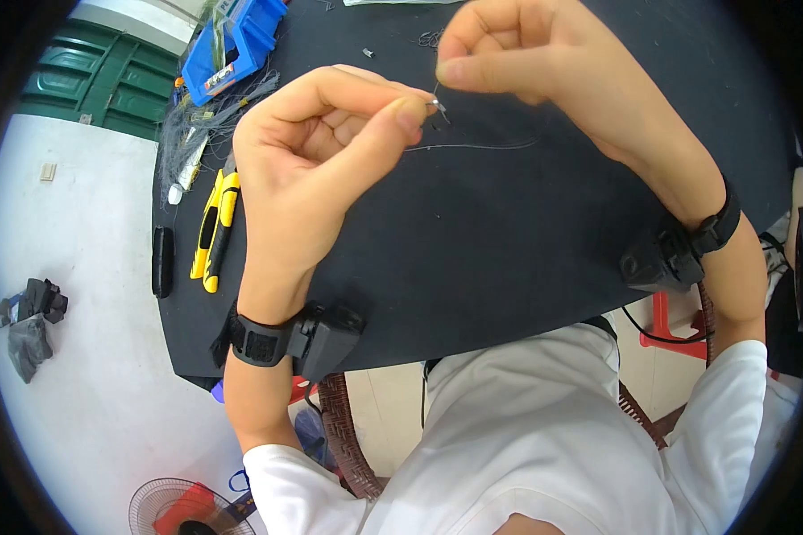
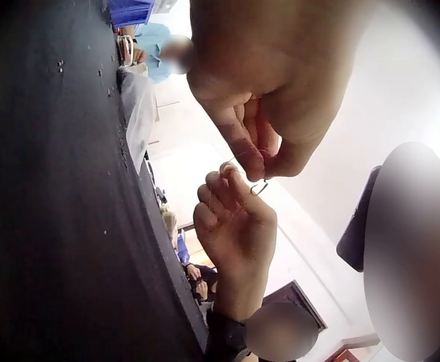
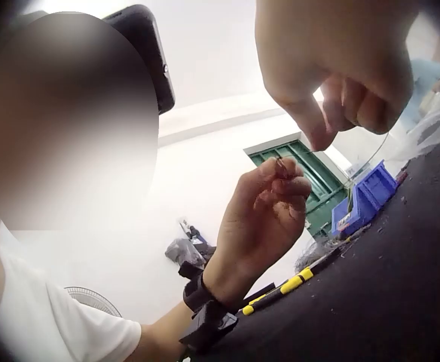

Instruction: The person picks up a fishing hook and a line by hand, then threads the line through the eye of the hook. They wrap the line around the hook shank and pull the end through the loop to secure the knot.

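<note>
A white shirt [image 1: 553,419] is nearest the camera, its wearer at a dark surface [image 1: 509,232]. Over the far part of that surface, the left hand [image 1: 290,165] has its grip pinched on a small hook [image 1: 441,108], held between thumb and forefinger. Just right of it, the right hand [image 1: 531,53] has thumb and fingertips together on what looks like a fine line [image 1: 435,89] (too thin to be certain of). A loose strand [image 1: 482,145] curves rightward from near the left hand; whether both are one length cannot be told.

The step in hand seems to be working line about the hook; the next move probably calls for a steady left pinch and a gentle, even draw by the right.

The left fingertips hide the hook's upper end, so any knot there is out of sight. The far edge trims the right hand and, far left, a blue bin [image 1: 236,53].
</note>
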`<state>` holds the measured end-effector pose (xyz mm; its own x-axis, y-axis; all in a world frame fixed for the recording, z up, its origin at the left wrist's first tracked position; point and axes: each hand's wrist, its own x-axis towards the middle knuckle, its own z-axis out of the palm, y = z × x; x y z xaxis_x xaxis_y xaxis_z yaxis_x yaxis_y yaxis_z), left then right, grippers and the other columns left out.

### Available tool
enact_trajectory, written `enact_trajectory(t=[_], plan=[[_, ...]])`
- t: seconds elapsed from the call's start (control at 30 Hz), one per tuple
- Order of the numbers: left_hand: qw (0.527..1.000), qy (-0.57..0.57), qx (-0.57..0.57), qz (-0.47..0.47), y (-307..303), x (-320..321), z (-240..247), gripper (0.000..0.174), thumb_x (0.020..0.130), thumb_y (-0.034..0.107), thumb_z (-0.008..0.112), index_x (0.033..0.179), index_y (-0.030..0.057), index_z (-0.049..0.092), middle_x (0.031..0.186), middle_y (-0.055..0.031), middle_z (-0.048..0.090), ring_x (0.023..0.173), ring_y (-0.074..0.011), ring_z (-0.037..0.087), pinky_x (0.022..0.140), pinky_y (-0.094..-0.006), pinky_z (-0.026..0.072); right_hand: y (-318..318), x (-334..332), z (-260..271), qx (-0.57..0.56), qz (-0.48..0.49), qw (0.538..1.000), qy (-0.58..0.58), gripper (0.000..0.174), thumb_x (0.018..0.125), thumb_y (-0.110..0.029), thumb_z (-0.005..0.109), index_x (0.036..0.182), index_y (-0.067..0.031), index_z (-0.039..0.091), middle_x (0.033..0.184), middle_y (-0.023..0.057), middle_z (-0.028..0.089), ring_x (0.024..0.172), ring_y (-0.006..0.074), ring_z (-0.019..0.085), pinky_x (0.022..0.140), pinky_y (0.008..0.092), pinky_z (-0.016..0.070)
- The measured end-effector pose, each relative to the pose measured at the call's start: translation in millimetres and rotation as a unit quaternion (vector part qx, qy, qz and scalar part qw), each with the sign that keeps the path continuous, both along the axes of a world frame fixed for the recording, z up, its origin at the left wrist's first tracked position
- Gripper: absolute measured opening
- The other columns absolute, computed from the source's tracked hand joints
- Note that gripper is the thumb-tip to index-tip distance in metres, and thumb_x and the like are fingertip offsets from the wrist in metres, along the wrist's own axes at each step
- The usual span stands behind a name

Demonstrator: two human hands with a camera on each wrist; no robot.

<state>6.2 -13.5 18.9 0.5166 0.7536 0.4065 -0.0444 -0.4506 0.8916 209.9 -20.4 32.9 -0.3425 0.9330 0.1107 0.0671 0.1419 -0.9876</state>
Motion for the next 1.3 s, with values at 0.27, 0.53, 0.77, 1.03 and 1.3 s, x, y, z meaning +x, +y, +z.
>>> enact_trajectory(t=[0.27,0.53,0.77,1.03,1.3], plan=[[0.995,-0.089,-0.039,0.037,0,2,-3,0.006,0.080,-0.001,0.060,0.085,-0.0039,0.061,0.086,-0.0110,0.065,0.072,-0.0079,0.058,0.067,-0.0184,0.0460,-7,-12,-21,-0.077,0.013,0.996,0.030,0.011,0.074,-0.015,0.064,0.075,-0.0046,0.060,0.058,-0.0080,0.040,0.050,0.0019,0.027,0.045,0.0203,0.0168],[0.992,-0.098,-0.061,0.049,1,4,-6,0.008,0.080,0.000,0.061,0.086,-0.0041,0.061,0.086,-0.0106,0.065,0.075,-0.0092,0.060,0.070,-0.0201,0.0479,-13,-19,-25,-0.116,0.046,0.988,0.087,0.010,0.074,-0.014,0.065,0.072,-0.0062,0.059,0.060,-0.0068,0.044,0.051,0.0022,0.028,0.045,0.0206,0.0175],[0.989,-0.088,-0.067,0.100,0,6,-6,0.009,0.079,0.001,0.062,0.086,-0.0046,0.062,0.084,-0.0096,0.065,0.075,-0.0088,0.061,0.069,-0.0190,0.0474,-22,-24,-21,0.004,0.009,0.999,0.053,0.010,0.076,-0.010,0.063,0.072,-0.0036,0.057,0.060,-0.0052,0.046,0.052,0.0002,0.034,0.046,0.0180,0.0240],[0.992,-0.031,-0.051,0.115,-5,11,-3,0.009,0.077,-0.001,0.064,0.084,-0.0061,0.062,0.074,-0.0058,0.063,0.067,-0.0073,0.060,0.063,-0.0173,0.0467,-29,-16,5,0.214,-0.056,0.972,-0.076,0.008,0.077,-0.004,0.062,0.072,-0.0013,0.057,0.061,-0.0033,0.050,0.054,0.0004,0.042,0.048,0.0166,0.0297],[0.997,0.019,-0.022,0.074,-12,16,1,0.007,0.075,-0.002,0.063,0.081,-0.0059,0.062,0.078,-0.0068,0.063,0.069,-0.0077,0.059,0.065,-0.0176,0.0464,-20,-9,20,0.201,-0.044,0.976,-0.074,0.007,0.078,0.000,0.062,0.074,0.0017,0.056,0.055,-0.0038,0.050,0.047,-0.0013,0.037,0.043,0.0156,0.0260]])
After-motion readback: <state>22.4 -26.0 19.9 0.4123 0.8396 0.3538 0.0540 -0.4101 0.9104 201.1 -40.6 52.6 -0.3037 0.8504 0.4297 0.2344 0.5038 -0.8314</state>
